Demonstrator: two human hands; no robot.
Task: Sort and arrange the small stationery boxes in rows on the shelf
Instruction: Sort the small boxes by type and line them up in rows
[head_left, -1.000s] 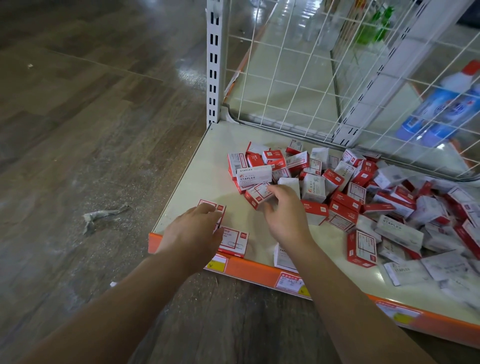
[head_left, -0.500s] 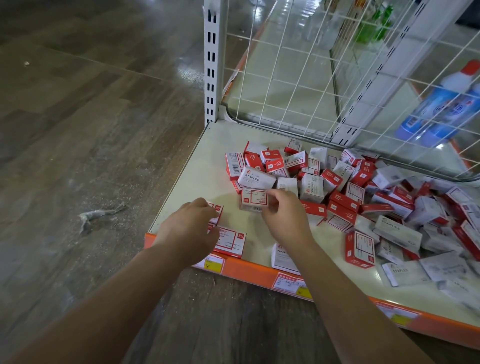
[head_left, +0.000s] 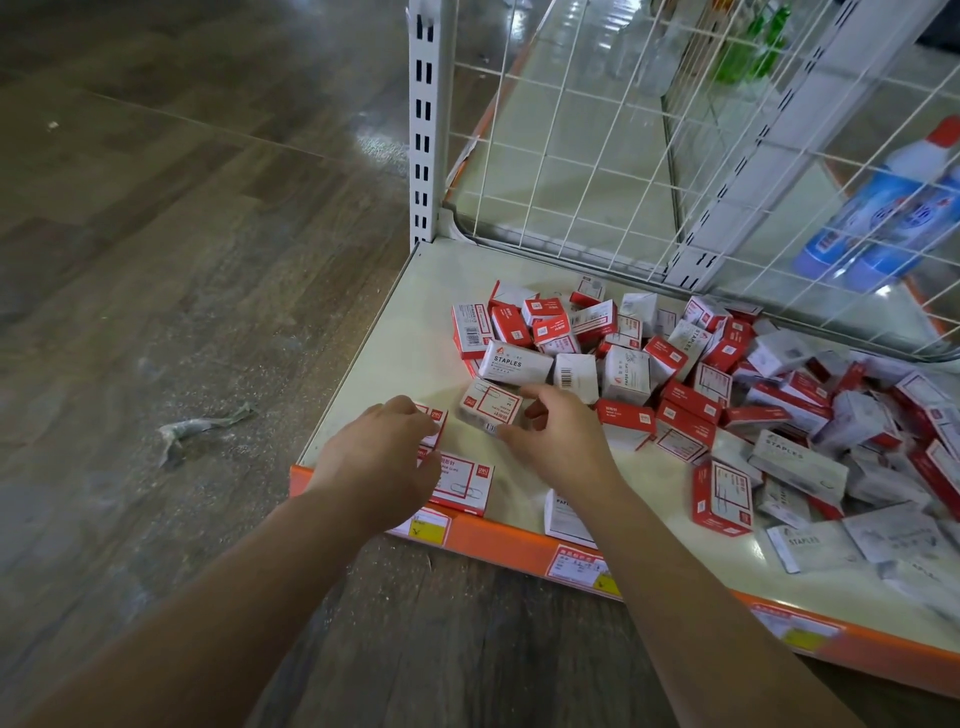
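I look down at a dark wood floor and a low cream shelf with an orange front lip, backed by a white wire grid. A blue bottle lies beyond the grid, far right of my hands.

My right hand has thumb and fingers curled round a red-and-white box, which sits tilted just left of the palm. I cannot tell whether it is clear of the shelf. My left hand is loosely curled, fingertips resting on a second box just ahead of it, and a third box lies flat against its right edge, near the lip. The two hands are near each other, not touching.

Ahead and to the right of my right hand lies the loose pile of small boxes, red ones and white ones jumbled at all angles. A white staples box lies just past the held box. Another white box lies under my right wrist. A crumpled scrap lies on the floor, well left of my left hand.
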